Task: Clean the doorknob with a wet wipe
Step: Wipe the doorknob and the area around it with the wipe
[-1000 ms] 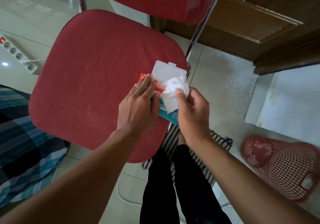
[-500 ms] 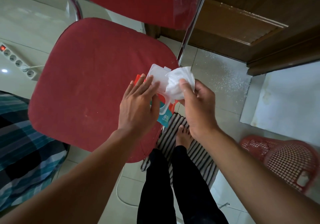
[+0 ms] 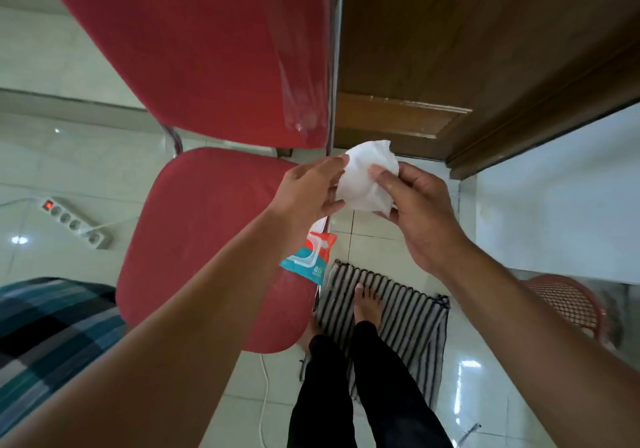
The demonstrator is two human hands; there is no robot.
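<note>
A crumpled white wet wipe is held up between both hands, in front of the bottom edge of the brown wooden door and above the right edge of the red chair; the right hand has its thumb laid across the front of the wipe and its fingers curled behind it, so the wipe is pinched between thumb and fingers; the left hand meets the wipe's left edge, its fingertips touching the top left corner and its thumb pressing against the lower left part, fingers only slightly bent; whether the left hand truly pinches the wipe or merely touches it cannot be told for certain, though fingers and thumb sit either side of that edge.

Taking the red chair as the landmark: the wipe packet, teal and red with its white lid partly hidden by the left hand, lies on the seat's right edge, overhanging it, below the wipe; a striped mat lies on the floor just to the chair's right, with a bare foot on it; a white power strip lies on the tiles to the chair's left; a checked blue cloth sits at its lower left; a red mesh basket stands well to its right.
</note>
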